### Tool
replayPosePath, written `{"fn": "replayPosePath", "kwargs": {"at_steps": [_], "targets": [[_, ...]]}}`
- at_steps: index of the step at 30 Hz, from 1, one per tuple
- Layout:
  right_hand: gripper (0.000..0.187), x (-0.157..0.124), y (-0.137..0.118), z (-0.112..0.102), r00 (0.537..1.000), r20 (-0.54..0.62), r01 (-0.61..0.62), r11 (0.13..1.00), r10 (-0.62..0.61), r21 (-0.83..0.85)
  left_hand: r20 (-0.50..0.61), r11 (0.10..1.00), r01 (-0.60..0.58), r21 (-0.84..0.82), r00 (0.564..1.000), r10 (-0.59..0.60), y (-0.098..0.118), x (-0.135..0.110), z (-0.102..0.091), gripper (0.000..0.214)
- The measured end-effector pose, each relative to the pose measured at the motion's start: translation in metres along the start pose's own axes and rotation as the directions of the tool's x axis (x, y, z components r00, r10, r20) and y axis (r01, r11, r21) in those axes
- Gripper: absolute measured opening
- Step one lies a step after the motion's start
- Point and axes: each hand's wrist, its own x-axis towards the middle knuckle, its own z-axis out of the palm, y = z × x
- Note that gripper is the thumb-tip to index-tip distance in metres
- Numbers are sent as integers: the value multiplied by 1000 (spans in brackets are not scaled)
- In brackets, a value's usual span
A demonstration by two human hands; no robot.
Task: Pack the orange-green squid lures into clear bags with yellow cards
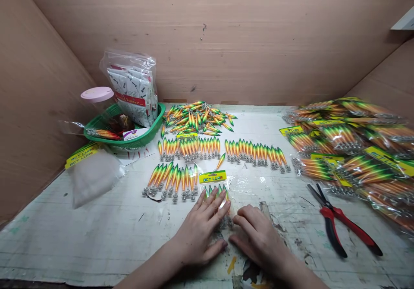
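A clear packet of squid lures [213, 178] with a yellow "BCT LURE" header lies flat on the table in front of me. My left hand [202, 226] rests on it, fingers stretched out over the green and orange lures, hiding part of them. At the packet's lower right is my right hand [258, 237], its fingers bent and its thumb apart, with nothing visible between them. A single loose lure [221, 161] lies just above the header. Loose lures stand in rows to the left [174, 179] and upper right [255, 152], hooks toward me.
A heap of loose lures [197, 118] lies at the back. Packed lure bags [349, 138] are piled on the right, with red-and-black pliers [339, 224] before them. On the left are a green basket [139, 140] with packets and empty header bags [93, 174]. Cardboard walls [226, 43] enclose the table.
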Motion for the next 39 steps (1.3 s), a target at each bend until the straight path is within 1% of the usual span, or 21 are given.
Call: {"fn": "replayPosePath", "kwargs": {"at_steps": [2,4,6,7,9,10,11,12,14,16,18,20,24,25,27,29,32,34,36,37,39], "targets": [[15,-5,4,-10,995,15,102,994,-101,-43,43,995,-103,2,994,103,-6,-12,-12,82],[23,-8,8,-20,966,60,258,955,-251,-145,11,969,-241,59,971,240,-12,-23,-20,75],[29,-6,10,-26,926,109,377,904,-362,-202,-101,936,-323,137,936,338,-15,-29,-22,55],[31,-3,10,-27,914,121,403,897,-387,-180,-172,927,-340,160,915,365,-14,-29,-20,43],[32,0,9,-25,914,107,399,915,-391,-66,-291,926,-348,144,880,375,-10,-28,-15,22],[30,1,8,-22,925,82,373,928,-372,7,-333,937,-336,100,876,349,-7,-26,-12,16],[28,0,7,-19,939,47,336,939,-340,80,-365,951,-308,32,882,299,-3,-26,-9,13],[24,-2,5,-15,955,15,290,945,-296,151,-398,962,-265,-57,890,222,1,-26,-6,14],[18,-8,1,-10,985,-38,172,937,-169,304,-440,955,-144,-258,898,17,11,-29,0,15],[19,-14,-4,-8,996,-59,80,903,-61,422,-448,916,-47,-398,881,-150,20,-34,5,18],[20,-17,-10,-8,997,-77,44,886,-10,462,-453,901,8,-434,863,-226,28,-39,9,22],[19,-19,-16,-8,996,-86,45,894,-7,446,-439,900,57,-432,859,-265,35,-43,12,22],[22,-21,-22,-7,999,-4,35,915,-36,401,-364,878,155,-452,867,-341,45,-48,16,20],[23,-22,-23,-6,1000,9,17,915,-23,402,-358,871,180,-457,859,-365,48,-48,17,20],[21,-23,-24,-3,999,0,-43,909,47,415,-360,851,241,-467,827,-432,53,-47,20,18],[18,-22,-26,1,991,-29,-108,903,132,415,-367,819,299,-489,781,-504,58,-44,23,16],[14,-22,-32,8,966,-24,-231,899,258,373,-345,768,363,-528,735,-584,63,-40,28,13],[12,-23,-36,15,926,-24,-347,877,376,332,-307,716,429,-551,693,-652,64,-38,31,13],[13,-24,-40,24,875,-59,-446,848,481,287,-278,672,501,-545,648,-709,65,-35,34,14],[14,-24,-41,28,854,-83,-479,839,513,259,-273,661,535,-527,629,-728,65,-33,35,16],[16,-21,-44,34,830,-122,-518,833,544,191,-282,661,596,-457,608,-743,64,-28,35,19]]}}
